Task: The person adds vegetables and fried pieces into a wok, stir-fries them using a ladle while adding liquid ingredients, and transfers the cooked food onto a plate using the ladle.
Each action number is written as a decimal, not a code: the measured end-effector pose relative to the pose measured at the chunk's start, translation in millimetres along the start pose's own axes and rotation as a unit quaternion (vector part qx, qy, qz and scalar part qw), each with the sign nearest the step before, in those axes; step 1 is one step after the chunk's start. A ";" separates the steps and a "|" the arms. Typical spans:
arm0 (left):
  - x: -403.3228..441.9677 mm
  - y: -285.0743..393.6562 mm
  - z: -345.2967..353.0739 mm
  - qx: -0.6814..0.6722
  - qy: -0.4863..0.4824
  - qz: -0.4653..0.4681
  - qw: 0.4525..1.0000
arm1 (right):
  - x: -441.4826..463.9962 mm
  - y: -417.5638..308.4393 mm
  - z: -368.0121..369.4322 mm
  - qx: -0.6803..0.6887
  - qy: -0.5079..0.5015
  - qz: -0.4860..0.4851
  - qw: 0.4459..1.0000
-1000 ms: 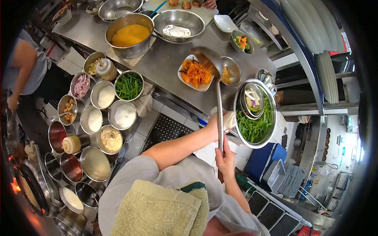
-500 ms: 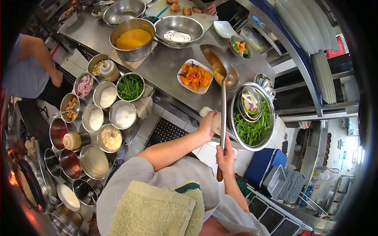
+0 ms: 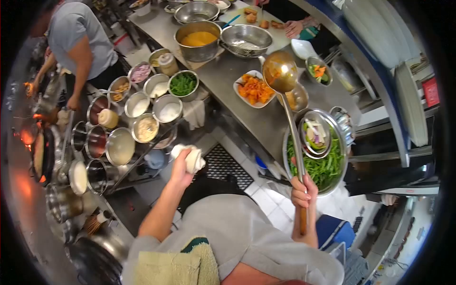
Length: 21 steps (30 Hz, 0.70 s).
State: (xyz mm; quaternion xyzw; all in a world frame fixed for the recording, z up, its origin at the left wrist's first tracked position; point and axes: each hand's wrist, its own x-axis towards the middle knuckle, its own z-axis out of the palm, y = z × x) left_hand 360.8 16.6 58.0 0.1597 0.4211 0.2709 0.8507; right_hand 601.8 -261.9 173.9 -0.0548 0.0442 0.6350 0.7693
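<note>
My left hand [image 3: 179, 172] is closed around a bunched white cloth [image 3: 194, 159], held out over the floor between the counter and the tubs. With my right hand [image 3: 304, 191] I grip the wooden end of a long-handled metal ladle [image 3: 281, 71]. The ladle's bowl points away from me above the counter, stained orange-brown, beside a white dish of orange vegetable pieces [image 3: 255, 89]. Just beyond my right hand is a large metal bowl of chopped greens [image 3: 325, 168]. A smaller metal bowl of cut vegetables [image 3: 314, 134] rests in it.
To the left stand several metal tubs, including cut green vegetables [image 3: 183, 84]. A pot of orange liquid [image 3: 197, 40] and a metal colander [image 3: 247, 42] stand on the steel counter [image 3: 221, 76]. One co-worker [image 3: 85, 42] is by the flames at left; another person's hand [image 3: 294, 29] is at the far board.
My left hand has moved left with the white cloth, away from the counter. The ladle has been raised, its bowl now higher over the counter. The left co-worker has come further into view.
</note>
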 end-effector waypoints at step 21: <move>-392.5 -56.7 -271.2 0.060 0.504 0.407 0.760 | 137.0 461.1 68.5 -0.083 -0.179 0.715 0.671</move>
